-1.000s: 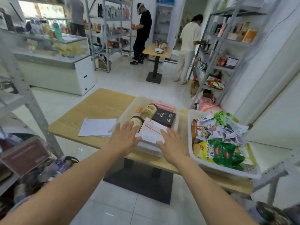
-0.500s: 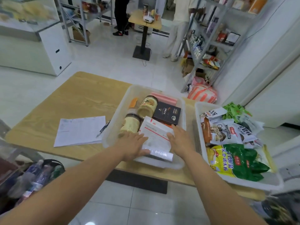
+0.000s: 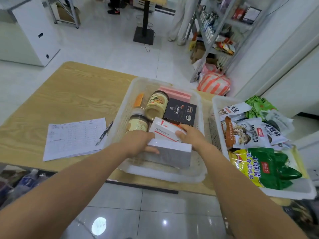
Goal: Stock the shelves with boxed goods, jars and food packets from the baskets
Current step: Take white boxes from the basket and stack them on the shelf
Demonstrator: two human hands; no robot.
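Both hands hold the white box (image 3: 164, 131) at the 6 o'clock end of the clear basket (image 3: 155, 175). The left hand (image 3: 139, 142) has its grip closed on the box's 9 o'clock side, and the right hand (image 3: 191, 137) has its grip closed on the 3 o'clock side. Two jars (image 3: 156, 105) lie at 10 o'clock of the box and a black box (image 3: 180, 110) at 1 o'clock. A second basket (image 3: 293, 192) of food packets (image 3: 269, 168) sits at 3 o'clock on the table (image 3: 77, 90).
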